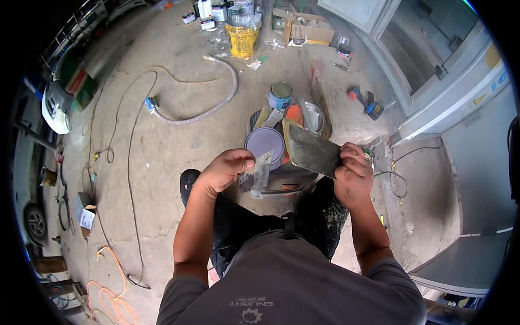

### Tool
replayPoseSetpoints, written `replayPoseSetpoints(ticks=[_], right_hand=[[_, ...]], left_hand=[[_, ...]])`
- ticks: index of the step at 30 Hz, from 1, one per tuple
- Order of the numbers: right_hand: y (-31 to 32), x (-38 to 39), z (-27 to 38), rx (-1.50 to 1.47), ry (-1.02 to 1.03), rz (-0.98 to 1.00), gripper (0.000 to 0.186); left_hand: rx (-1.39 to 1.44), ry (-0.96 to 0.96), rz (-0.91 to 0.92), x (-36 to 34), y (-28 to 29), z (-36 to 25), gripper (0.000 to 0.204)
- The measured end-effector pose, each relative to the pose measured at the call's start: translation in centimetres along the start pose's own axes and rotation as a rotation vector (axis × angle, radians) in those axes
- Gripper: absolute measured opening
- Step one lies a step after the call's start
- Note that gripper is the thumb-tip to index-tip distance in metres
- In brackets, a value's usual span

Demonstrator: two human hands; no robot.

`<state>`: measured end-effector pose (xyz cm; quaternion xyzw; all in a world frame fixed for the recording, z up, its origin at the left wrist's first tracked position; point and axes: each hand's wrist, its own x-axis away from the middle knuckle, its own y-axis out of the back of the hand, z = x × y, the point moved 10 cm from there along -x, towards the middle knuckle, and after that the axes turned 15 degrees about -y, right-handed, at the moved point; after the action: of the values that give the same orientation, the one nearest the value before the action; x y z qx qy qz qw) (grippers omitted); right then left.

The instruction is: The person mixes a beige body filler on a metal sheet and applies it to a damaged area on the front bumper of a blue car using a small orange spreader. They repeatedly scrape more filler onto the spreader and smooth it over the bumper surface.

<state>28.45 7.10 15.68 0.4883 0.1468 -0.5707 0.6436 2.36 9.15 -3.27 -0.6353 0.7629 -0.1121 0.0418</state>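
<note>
- The left hand (229, 167) is pinching a translucent sheet (262, 176) – its grip is closing thumb against fingers on the upper left of the piece, which is hanging down smudged and partly see-through.
- The right hand (355, 172) is gripping a dark flat plate (313, 152) by its right end, fingers curling over the edge; the plate is slanting down toward the right, apart from the sheet.
- Between the hands, a round purple lid (264, 143) is sitting just beyond the sheet, whose upper corner is overlapping it in view – whether they are touching, I cannot tell.
- Beneath, a dark carrier (297, 177) with a pale handle is standing between the person's legs.
- Behind the plate, an orange piece (294, 112) is leaning near an open round can (320, 120), and a blue tin (280, 97) is standing just beyond.
- Farther out, a grey hose (230, 89) is curving across the floor, a yellow bucket (242, 42) is standing near a cardboard box (310, 33), and a blue-and-red power tool (366, 103) is lying to the right.
</note>
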Motion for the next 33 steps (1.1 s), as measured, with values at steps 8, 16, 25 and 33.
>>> replayPoseSetpoints(ticks=[8, 16, 25, 33], right_hand=[[0.7, 3.0, -1.4, -0.44, -0.311, -0.341, 0.023], [-0.7, 3.0, 1.0, -0.416, -0.288, -0.063, 0.022], [-2.3, 1.1, 3.6, -0.242, -0.21, 0.216, 0.028], [-0.4, 1.0, 1.0, -0.181, -0.492, 0.131, 0.006]], left_hand=[[0.684, -0.376, -0.048, -0.5, -8.6, -5.3, 0.014], [0.39, -0.591, -0.251, 1.5, -7.1, -7.2, 0.013], [0.027, -0.716, -0.331, 4.2, -5.9, -10.2, 0.012], [0.076, -0.681, -0.431, 6.1, -4.6, -8.7, 0.012]])
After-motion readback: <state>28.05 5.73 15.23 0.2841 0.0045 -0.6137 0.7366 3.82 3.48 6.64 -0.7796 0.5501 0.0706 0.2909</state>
